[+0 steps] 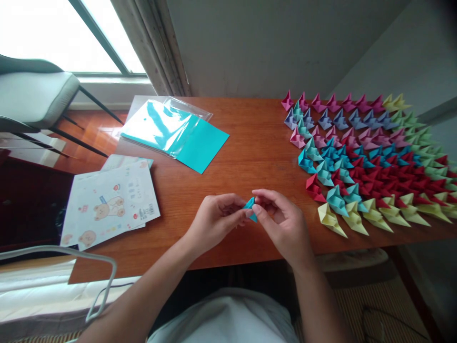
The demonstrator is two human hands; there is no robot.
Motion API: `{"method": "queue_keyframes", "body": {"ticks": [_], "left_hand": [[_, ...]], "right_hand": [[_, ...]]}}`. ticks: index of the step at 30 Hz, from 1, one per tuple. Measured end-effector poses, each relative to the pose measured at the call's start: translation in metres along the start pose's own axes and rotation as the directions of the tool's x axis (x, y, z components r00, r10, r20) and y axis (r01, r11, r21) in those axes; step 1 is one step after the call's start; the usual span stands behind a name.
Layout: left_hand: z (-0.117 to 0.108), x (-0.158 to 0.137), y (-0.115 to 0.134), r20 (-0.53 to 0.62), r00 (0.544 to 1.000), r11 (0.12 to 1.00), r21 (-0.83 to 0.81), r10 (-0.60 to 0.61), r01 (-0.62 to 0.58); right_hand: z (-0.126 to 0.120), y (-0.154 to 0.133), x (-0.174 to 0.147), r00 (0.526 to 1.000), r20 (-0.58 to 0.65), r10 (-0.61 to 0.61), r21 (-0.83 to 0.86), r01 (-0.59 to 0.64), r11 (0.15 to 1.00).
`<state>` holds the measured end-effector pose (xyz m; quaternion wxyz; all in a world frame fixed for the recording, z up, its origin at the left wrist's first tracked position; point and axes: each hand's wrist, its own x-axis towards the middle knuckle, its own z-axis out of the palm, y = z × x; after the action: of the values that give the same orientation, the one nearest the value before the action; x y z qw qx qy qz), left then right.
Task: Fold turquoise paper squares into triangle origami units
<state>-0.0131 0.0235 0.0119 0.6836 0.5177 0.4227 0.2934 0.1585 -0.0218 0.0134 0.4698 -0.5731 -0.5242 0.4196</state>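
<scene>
Between both hands, just above the front of the table, is a small folded piece of turquoise paper (251, 205). My left hand (217, 216) pinches its left side between thumb and fingers. The thumb and fingers of my right hand (282, 219) close on its right side. Fingertips cover part of the paper, so its full shape is hidden. Farther back on the table lies a stack of turquoise paper sheets (204, 146), partly inside a clear plastic sleeve (164, 126).
Rows of folded paper boats (378, 162) in several colours fill the right side of the wooden table (250, 147). Printed bear sheets (117, 200) lie at its left edge. A chair (39, 95) stands by the window, and a white curved tube (110, 267) is at lower left.
</scene>
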Motion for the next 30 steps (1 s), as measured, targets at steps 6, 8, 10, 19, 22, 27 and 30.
{"method": "queue_keyframes", "body": {"ticks": [6,8,10,19,22,27,30], "left_hand": [[-0.003,0.003,0.005,-0.071,0.994,0.977,-0.204,-0.080,0.064],[-0.004,0.003,0.005,-0.113,0.991,0.975,-0.214,-0.078,0.052],[-0.003,0.003,0.004,-0.139,0.988,0.978,-0.205,-0.073,0.044],[-0.002,0.002,0.005,-0.148,0.987,0.987,-0.158,-0.058,0.034],[-0.002,0.001,0.005,-0.144,0.988,0.987,-0.154,-0.059,0.036],[-0.001,0.001,0.003,-0.110,0.991,0.984,-0.171,-0.072,0.052],[0.000,0.001,0.003,-0.099,0.992,0.982,-0.178,-0.077,0.059]], "right_hand": [[0.005,0.003,-0.002,0.998,-0.004,0.066,0.015,-0.066,0.998],[0.007,0.004,-0.003,0.998,0.033,0.056,-0.014,-0.055,0.998],[0.010,0.005,-0.004,0.997,0.069,0.046,-0.027,-0.044,0.999],[0.012,0.004,-0.005,0.998,0.048,-0.049,-0.186,0.057,0.981],[0.011,0.004,-0.005,0.997,0.036,-0.072,-0.193,0.077,0.978],[0.011,0.004,-0.004,0.995,0.097,0.031,-0.034,-0.028,0.999],[0.013,0.008,-0.004,0.993,0.098,0.058,0.029,-0.061,0.998]]}}
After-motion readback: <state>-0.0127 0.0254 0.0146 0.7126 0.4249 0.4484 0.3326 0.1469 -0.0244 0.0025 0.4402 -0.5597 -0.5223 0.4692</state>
